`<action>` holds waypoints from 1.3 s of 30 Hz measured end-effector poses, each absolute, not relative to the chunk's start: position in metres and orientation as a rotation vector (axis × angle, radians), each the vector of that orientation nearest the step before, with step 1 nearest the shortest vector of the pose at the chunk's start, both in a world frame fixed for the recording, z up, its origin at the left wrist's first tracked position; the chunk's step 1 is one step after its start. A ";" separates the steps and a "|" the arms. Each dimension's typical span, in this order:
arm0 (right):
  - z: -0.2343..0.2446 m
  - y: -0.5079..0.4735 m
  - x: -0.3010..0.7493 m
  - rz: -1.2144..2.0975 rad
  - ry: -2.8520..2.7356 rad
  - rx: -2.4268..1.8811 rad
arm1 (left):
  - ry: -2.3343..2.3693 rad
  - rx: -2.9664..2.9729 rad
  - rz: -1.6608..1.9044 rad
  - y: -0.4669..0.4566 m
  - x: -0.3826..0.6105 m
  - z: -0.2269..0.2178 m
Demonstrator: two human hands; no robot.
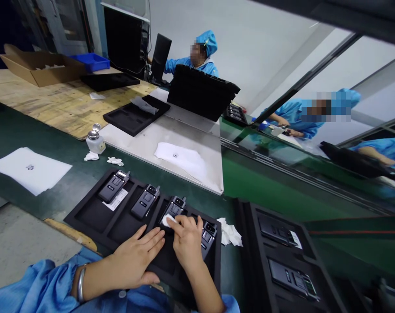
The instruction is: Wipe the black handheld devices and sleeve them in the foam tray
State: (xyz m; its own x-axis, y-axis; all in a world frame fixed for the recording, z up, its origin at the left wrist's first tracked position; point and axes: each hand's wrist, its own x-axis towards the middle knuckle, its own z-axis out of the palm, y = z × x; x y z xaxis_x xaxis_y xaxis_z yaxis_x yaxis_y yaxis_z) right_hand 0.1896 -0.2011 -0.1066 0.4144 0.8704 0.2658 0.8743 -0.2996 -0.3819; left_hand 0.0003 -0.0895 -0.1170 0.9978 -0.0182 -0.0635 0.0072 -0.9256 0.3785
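Observation:
A black foam tray (96,219) lies before me with several dark two-way radios in its compartments. My right hand (188,239) pinches a white wad of tissue (166,220) against the lower part of the third radio (177,205) from the left. Flat over the tray's middle, fingers stretched out, rests my left hand (137,258) beside that radio's lower end. The first radio (113,187) has a white label next to it. The second radio (145,201) stands in its own slot, and the fourth radio (207,239) is partly covered by my right hand.
Another foam tray (254,256) with radios sits at the right. Crumpled tissue (230,233) lies between the trays. A pump bottle (95,141), paper sheets (31,169) and a cardboard box (42,71) are farther off. Co-workers in blue sit beyond the bench.

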 end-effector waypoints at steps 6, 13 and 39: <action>-0.107 -0.197 0.192 -0.008 -1.426 -2.189 | -0.014 2.727 -0.126 -0.089 0.002 -0.114; -0.105 -0.217 0.185 0.060 -1.487 -2.122 | -0.010 2.755 -0.059 -0.088 -0.001 -0.114; -0.115 -0.295 0.201 -0.212 -1.196 -2.363 | -0.598 2.896 0.218 -0.148 0.059 -0.121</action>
